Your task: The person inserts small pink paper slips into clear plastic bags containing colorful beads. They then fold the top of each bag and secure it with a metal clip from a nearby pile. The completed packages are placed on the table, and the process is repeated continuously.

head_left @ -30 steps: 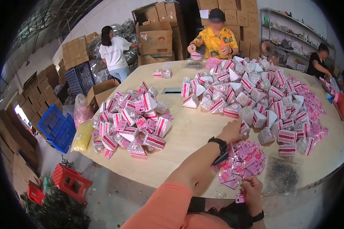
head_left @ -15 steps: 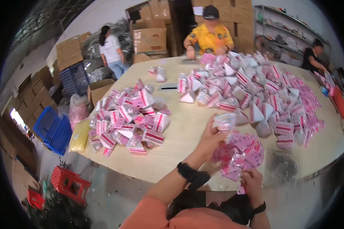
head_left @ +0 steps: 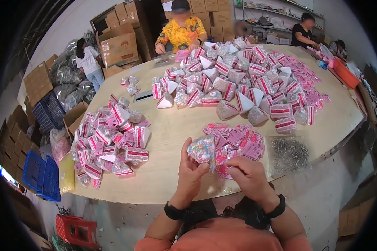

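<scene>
My left hand (head_left: 189, 175) is closed around a small clear bag of pastel beads (head_left: 200, 150), thumb in front and fingers behind. At the bag's right edge is my right hand (head_left: 251, 178), its thumb and fingertips pinched together. Whatever lies in that pinch is too small to make out. Just beyond both hands, a loose heap of pink printed cards (head_left: 243, 144) lies on the pale table. A shallow clear tray holding many thin metal pins (head_left: 290, 151) sits to the right of my right hand.
Filled bags with pink-striped ends form a large pile (head_left: 222, 77) across the table and a smaller pile (head_left: 109, 140) at left. A person in yellow (head_left: 182, 33) sits opposite. Blue crates (head_left: 42, 175) and a red stool (head_left: 76, 230) stand on the floor at left.
My left hand has drawn the bag of beads closer to me. My right hand has risen from the table edge to the bag. The view has turned to the right.
</scene>
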{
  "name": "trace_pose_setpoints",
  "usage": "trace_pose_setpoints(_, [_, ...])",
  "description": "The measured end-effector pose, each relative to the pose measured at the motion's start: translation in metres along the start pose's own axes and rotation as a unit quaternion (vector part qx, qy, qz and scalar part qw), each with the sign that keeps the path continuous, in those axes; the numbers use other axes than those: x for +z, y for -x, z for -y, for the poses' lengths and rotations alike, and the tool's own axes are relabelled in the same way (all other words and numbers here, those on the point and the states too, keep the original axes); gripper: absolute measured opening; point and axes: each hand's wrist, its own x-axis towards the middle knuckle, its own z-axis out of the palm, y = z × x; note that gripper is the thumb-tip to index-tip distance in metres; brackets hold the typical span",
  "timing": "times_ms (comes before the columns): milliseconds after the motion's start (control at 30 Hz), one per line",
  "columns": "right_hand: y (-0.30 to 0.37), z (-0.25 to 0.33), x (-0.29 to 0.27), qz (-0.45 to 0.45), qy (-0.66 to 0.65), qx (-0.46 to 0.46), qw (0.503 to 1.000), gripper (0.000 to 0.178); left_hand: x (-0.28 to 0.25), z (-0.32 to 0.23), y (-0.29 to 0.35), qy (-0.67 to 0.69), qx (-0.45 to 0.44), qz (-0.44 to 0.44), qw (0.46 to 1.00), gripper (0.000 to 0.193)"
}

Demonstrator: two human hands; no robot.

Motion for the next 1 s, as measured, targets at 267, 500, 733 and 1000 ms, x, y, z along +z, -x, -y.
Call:
trace_pose_setpoints(267, [-0.007, 0.015, 0.012, -0.006, 0.087, -0.086, 0.993, 0.015, 0.008, 0.003, 0.01, -0.097, 0.074, -0.033, 0.992, 0.091])
trace_pose_setpoints(500, [-0.008, 0.01, 0.016, -0.036, 0.137, -0.137, 0.98, 0.013, 0.011, 0.0, 0.015, -0.183, 0.095, -0.06, 0.977, 0.086])
trace_pose_setpoints(733, [-0.009, 0.008, 0.015, -0.051, 0.173, -0.148, 0.972, 0.008, 0.014, 0.003, 0.016, -0.251, 0.117, -0.064, 0.959, 0.086])
trace_pose_setpoints(1000, [-0.007, 0.011, 0.012, -0.031, 0.194, -0.106, 0.975, 0.014, 0.017, 0.001, 0.017, -0.293, 0.131, -0.07, 0.944, 0.086])
